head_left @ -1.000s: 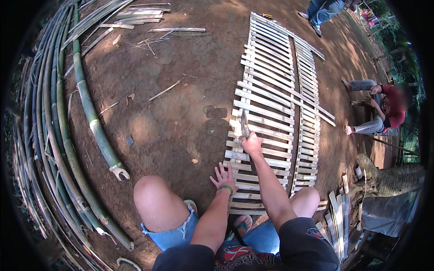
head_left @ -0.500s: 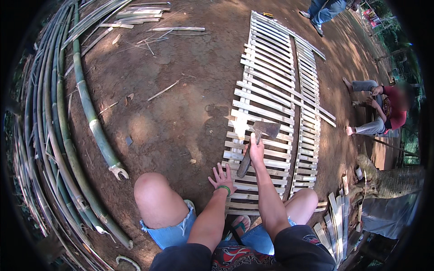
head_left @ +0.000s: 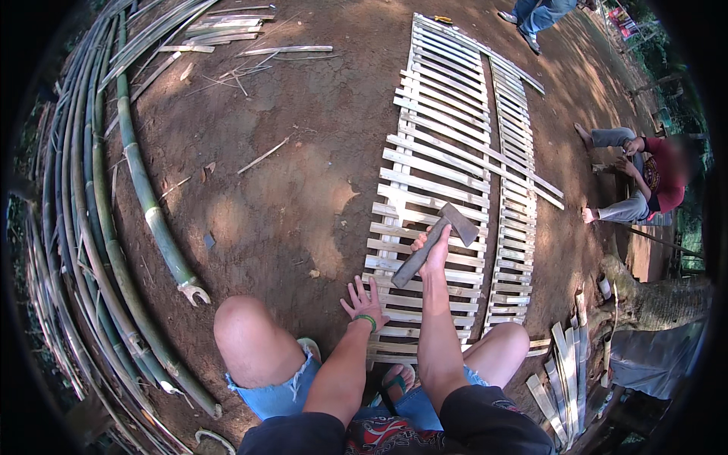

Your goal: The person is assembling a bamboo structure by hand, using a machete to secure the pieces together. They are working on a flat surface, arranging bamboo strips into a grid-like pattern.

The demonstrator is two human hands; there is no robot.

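Note:
My right hand (head_left: 434, 256) is wrapped round the wooden handle of a hatchet (head_left: 461, 224), held over the slats. Its dark metal head points up and to the right, and the handle's end slants down to the left. With fingers spread, my left hand (head_left: 365, 305) rests at the left edge of a panel of split bamboo slats (head_left: 434, 187), near its close end. A green band circles that wrist. The panel lies on the ground in front of me, its slats laid crosswise over long strips and uneven in length along the left side.
A second, narrower slatted panel (head_left: 513, 163) lies alongside on the right. Long green bamboo poles (head_left: 136, 171) fill the left, with split strips (head_left: 224, 30) at the far left. More strips (head_left: 565, 371) lie near right. Yellow-handled pliers (head_left: 441, 19) sit at the far end. A person (head_left: 656, 178) sits at right; another stands far off.
My right hand has turned the hatchet, so its head now tilts up and to the right and the handle slants more. My left hand stays spread at the panel's edge. The view has shifted slightly.

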